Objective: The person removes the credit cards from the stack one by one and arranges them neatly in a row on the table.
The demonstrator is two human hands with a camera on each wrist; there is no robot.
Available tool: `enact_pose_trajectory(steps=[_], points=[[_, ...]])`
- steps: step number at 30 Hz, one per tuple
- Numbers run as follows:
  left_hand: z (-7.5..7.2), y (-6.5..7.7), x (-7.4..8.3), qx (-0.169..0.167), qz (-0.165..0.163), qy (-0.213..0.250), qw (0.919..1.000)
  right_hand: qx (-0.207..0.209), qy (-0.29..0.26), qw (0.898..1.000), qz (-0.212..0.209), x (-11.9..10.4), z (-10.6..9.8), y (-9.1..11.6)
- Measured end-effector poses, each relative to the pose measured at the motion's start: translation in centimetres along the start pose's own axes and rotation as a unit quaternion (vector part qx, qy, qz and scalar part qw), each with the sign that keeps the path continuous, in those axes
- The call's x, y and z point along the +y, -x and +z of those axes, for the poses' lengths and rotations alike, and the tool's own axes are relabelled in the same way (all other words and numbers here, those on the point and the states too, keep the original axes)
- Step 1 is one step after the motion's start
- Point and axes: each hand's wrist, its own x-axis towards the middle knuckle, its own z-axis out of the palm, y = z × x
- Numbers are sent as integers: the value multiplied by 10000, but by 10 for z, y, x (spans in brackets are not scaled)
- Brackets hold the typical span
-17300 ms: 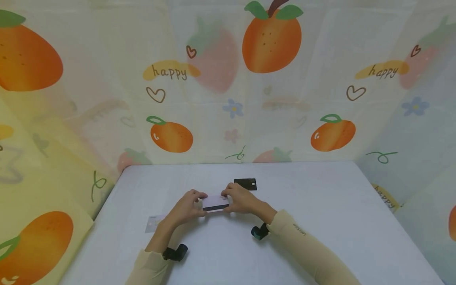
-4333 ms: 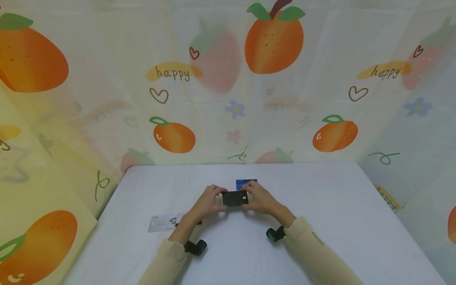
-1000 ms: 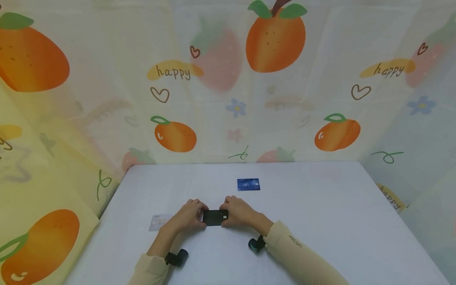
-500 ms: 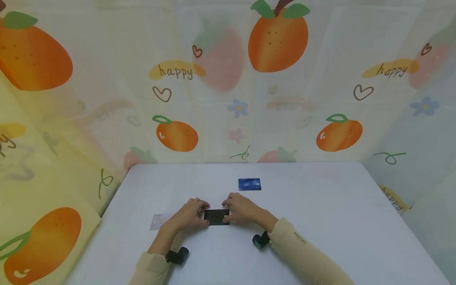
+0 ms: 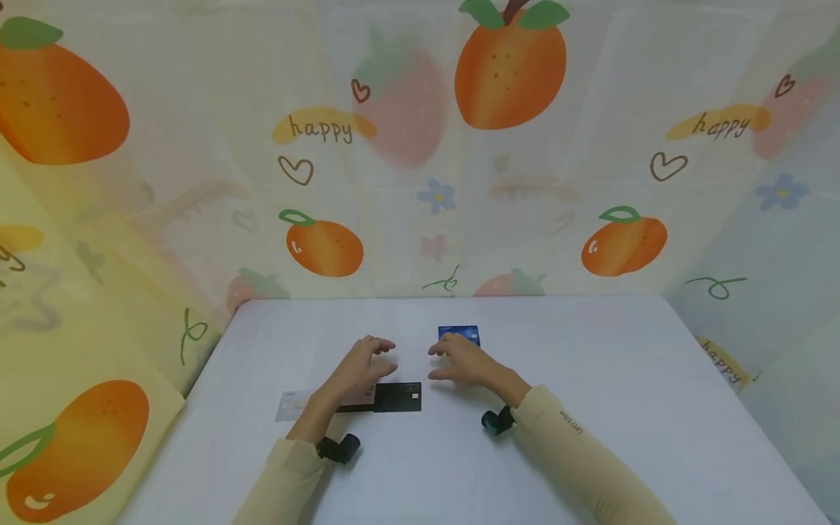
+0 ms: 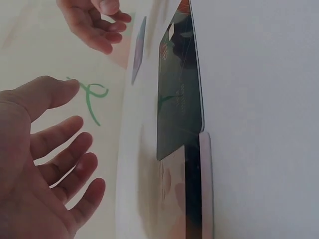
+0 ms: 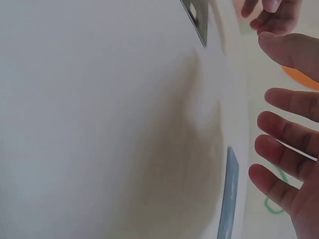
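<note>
Both my hands are loose and holding nothing right now. My left hand [image 5: 359, 368] hovers with fingers spread just above the flat black plastic card [image 5: 397, 397], which lies on the white table [image 5: 590, 408], its left end overlapping a pale card with a dark stripe [image 5: 298, 405]. My right hand [image 5: 462, 362] floats relaxed near the blue plastic card [image 5: 459, 333] further back.

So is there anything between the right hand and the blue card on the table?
No, nothing visible is in the way. The right hand hovers open just in front of the blue card, with only bare table between them. The black card lies nearer the person, beside the left hand.
</note>
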Motion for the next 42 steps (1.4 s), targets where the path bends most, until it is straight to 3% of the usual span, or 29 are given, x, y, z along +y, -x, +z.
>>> enact_pose_trajectory(steps=[10, 17, 22, 31, 42], points=[[7, -21, -3, 62, -7, 196, 9998, 236, 204, 9995, 78, 18, -11, -1], [21, -40, -3, 2, -143, 423, 9990, 378, 260, 9989, 135, 32, -14, -3], [31, -50, 3, -130, -224, 489, 9985, 362, 266, 9984, 351, 40, -19, -3], [43, -64, 19, -263, 15, 434, 9987, 415, 275, 9962, 718, 52, -29, -3], [49, -80, 29, -395, -118, 492, 9979, 351, 375, 9949, 865, 64, -36, -6]])
